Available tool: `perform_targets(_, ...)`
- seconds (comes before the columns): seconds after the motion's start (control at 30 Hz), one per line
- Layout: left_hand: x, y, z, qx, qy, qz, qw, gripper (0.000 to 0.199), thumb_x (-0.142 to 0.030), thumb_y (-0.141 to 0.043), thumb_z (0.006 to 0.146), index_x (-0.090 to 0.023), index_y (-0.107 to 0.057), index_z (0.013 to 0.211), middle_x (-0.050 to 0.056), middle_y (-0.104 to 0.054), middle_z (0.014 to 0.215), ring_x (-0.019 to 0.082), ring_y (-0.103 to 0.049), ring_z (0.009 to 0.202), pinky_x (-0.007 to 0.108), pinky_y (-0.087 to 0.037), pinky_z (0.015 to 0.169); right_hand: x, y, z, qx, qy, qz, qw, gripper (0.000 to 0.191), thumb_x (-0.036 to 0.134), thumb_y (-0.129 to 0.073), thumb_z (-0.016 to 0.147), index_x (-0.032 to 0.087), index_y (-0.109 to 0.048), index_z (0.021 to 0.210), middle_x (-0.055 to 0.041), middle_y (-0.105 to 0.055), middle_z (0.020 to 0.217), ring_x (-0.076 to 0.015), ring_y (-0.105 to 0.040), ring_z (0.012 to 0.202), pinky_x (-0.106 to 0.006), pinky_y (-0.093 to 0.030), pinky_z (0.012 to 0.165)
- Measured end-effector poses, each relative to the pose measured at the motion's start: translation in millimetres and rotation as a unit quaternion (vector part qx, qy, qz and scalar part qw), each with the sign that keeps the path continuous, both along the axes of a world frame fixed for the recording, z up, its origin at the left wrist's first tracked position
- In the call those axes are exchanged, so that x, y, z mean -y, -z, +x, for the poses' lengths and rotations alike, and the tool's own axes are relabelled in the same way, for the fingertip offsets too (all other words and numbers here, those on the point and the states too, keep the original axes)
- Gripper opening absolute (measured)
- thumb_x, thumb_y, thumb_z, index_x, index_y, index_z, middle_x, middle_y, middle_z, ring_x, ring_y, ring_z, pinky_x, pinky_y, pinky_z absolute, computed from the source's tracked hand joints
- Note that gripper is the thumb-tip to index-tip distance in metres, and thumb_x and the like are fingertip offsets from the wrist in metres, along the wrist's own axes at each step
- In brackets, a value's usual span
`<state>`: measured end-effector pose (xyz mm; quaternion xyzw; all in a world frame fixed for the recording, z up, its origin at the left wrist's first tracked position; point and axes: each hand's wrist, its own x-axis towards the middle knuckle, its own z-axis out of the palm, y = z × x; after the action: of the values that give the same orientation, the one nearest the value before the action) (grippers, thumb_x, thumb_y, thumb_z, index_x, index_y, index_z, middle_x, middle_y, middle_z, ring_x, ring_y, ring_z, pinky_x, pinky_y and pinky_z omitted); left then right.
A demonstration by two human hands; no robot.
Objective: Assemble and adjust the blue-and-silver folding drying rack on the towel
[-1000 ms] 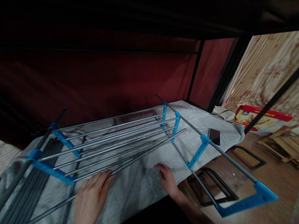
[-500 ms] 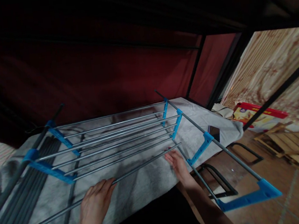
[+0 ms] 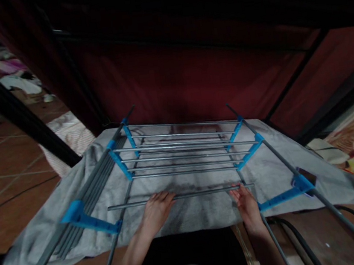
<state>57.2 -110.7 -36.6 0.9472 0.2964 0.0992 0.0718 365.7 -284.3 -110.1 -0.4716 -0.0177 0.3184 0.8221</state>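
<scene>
A loose grey metal tube (image 3: 200, 193) runs crosswise in front of me, held between both hands. My left hand (image 3: 158, 208) is closed over it from above, left of its middle. Near its right end, the fingers of my right hand (image 3: 243, 199) are wrapped round it. Beyond stands a rack of grey poles with blue plastic brackets (image 3: 247, 156), several crossbars (image 3: 185, 172) fitted between the far ones. The nearer left bracket (image 3: 91, 220) and nearer right bracket (image 3: 283, 197) have no bar between them.
A bundle of grey tubes (image 3: 96, 189) lies on the grey cloth (image 3: 188, 221) at the left. A phone (image 3: 307, 176) rests on the cloth beside the right pole. A dark red panel (image 3: 170, 81) rises behind. Black metal tubing (image 3: 301, 237) stands at the lower right.
My view has swung to the left. The tube now lies nearly level across the view, and my right hand has gone from open beside it to gripping it.
</scene>
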Motion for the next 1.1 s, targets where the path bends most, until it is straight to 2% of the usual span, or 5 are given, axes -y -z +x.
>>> perform_targets(0.17, 2.3, 4.9, 2.2, -0.011, 0.008, -0.032, 0.999, 0.027, -0.024, -0.048, 0.099, -0.024, -0.068, 0.116, 0.006, -0.073, 0.106, 0.023, -0.069, 0.096, 0.038, -0.051, 0.09, 6.5, 15.0, 6.1, -0.005, -0.006, -0.013, 1.0, 0.017, 0.032, -0.08, 0.077, 0.022, -0.068, 0.084, 0.0031, -0.073, 0.084, -0.0117, -0.071, 0.077, -0.029, -0.06, 0.084)
perform_targets(0.4, -7.7, 30.3, -8.2, 0.0, 0.017, -0.029, 0.999, 0.033, -0.027, -0.043, 0.099, -0.025, -0.068, 0.12, 0.006, -0.073, 0.109, 0.022, -0.07, 0.096, 0.035, -0.054, 0.088, -5.2, -0.9, -4.5, -0.028, -0.009, 0.013, 0.999, 0.021, 0.033, -0.081, 0.074, 0.022, -0.068, 0.086, 0.001, -0.074, 0.086, -0.0148, -0.072, 0.083, -0.031, -0.059, 0.085)
perform_targets(0.67, -1.6, 30.1, -8.2, 0.032, 0.019, -0.039, 0.999, 0.037, -0.038, -0.039, 0.099, -0.025, -0.071, 0.114, 0.006, -0.074, 0.103, 0.021, -0.071, 0.094, 0.033, -0.056, 0.086, -2.6, -6.0, -10.5, -0.02, -0.005, -0.018, 1.0, 0.026, 0.036, -0.082, 0.073, 0.023, -0.065, 0.088, 0.0006, -0.074, 0.084, -0.0156, -0.071, 0.082, -0.028, -0.058, 0.079)
perform_targets(0.9, -7.3, 48.1, -16.0, 0.021, 0.042, -0.011, 0.999, 0.038, -0.037, -0.039, 0.098, -0.026, -0.073, 0.111, 0.006, -0.075, 0.107, 0.022, -0.072, 0.095, 0.033, -0.057, 0.085, 7.7, -6.1, -20.4, -0.035, -0.013, -0.033, 0.999, 0.028, 0.037, -0.081, 0.071, 0.02, -0.065, 0.087, -0.0015, -0.074, 0.087, -0.0164, -0.071, 0.084, -0.029, -0.058, 0.081)
perform_targets(1.1, -9.6, 52.2, -19.0, 0.035, 0.065, 0.005, 0.997, 0.043, -0.043, -0.034, 0.099, -0.027, -0.072, 0.109, 0.005, -0.076, 0.106, 0.022, -0.072, 0.094, 0.033, -0.057, 0.083, 13.4, -1.8, -25.7, -0.05, -0.003, -0.04, 0.998, 0.024, 0.035, -0.077, 0.075, 0.019, -0.065, 0.089, -0.0033, -0.075, 0.087, -0.0166, -0.071, 0.08, -0.029, -0.058, 0.077)
